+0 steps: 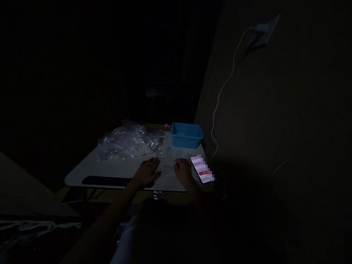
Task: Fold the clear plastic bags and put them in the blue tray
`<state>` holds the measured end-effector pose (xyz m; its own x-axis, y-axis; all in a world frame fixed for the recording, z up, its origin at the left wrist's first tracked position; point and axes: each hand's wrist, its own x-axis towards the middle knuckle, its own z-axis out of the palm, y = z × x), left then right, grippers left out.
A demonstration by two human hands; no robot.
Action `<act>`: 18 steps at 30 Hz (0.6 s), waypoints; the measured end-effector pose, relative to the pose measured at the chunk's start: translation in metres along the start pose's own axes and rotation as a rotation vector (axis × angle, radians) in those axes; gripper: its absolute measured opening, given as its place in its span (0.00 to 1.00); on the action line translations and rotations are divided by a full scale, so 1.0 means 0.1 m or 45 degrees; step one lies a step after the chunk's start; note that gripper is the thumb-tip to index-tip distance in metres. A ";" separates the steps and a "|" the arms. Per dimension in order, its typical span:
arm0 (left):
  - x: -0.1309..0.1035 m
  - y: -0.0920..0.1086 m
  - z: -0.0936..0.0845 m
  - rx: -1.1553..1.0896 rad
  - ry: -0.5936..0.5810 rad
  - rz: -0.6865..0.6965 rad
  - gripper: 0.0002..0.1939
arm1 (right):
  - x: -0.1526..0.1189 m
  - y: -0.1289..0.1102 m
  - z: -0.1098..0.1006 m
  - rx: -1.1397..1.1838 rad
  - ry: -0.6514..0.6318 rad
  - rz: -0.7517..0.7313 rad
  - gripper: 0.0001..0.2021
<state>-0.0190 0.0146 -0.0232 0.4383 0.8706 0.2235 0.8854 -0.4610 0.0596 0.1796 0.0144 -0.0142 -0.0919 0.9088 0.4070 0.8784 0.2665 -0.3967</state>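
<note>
In the dim room a small white table stands in front of me. My left hand lies palm down near its front edge, fingers stretched out and thumb apart. Between my hands is a thin clear plastic bag, faint in the low light. My right hand has its fingers curled at the bag's right side and appears to pinch its edge. Just right of that hand a lit phone lies face up. Beyond my left hand a heap of crinkled clear plastic bags covers the table's back left.
A blue plastic basin stands at the table's back right, with a small pinkish object beside it. A dark slot runs along the front edge. A white cable hangs from a wall plug on the right.
</note>
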 end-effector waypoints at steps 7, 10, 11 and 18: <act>0.02 -0.02 0.00 -0.011 0.007 -0.042 0.27 | -0.06 0.33 -0.14 0.350 0.250 0.237 0.14; 0.02 -0.03 0.01 -0.033 0.054 -0.049 0.26 | -0.08 0.42 -0.11 0.584 0.306 0.334 0.14; 0.02 -0.03 0.02 -0.035 0.065 -0.048 0.26 | -0.08 0.43 -0.09 0.678 0.311 0.375 0.13; 0.02 -0.03 0.03 0.018 0.052 -0.022 0.25 | 0.06 0.33 0.04 1.166 0.243 0.583 0.13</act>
<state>-0.0204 0.0181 -0.0256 0.4166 0.8704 0.2623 0.8949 -0.4434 0.0502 0.2062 0.0300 -0.0284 0.3059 0.9399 0.1517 0.1109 0.1231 -0.9862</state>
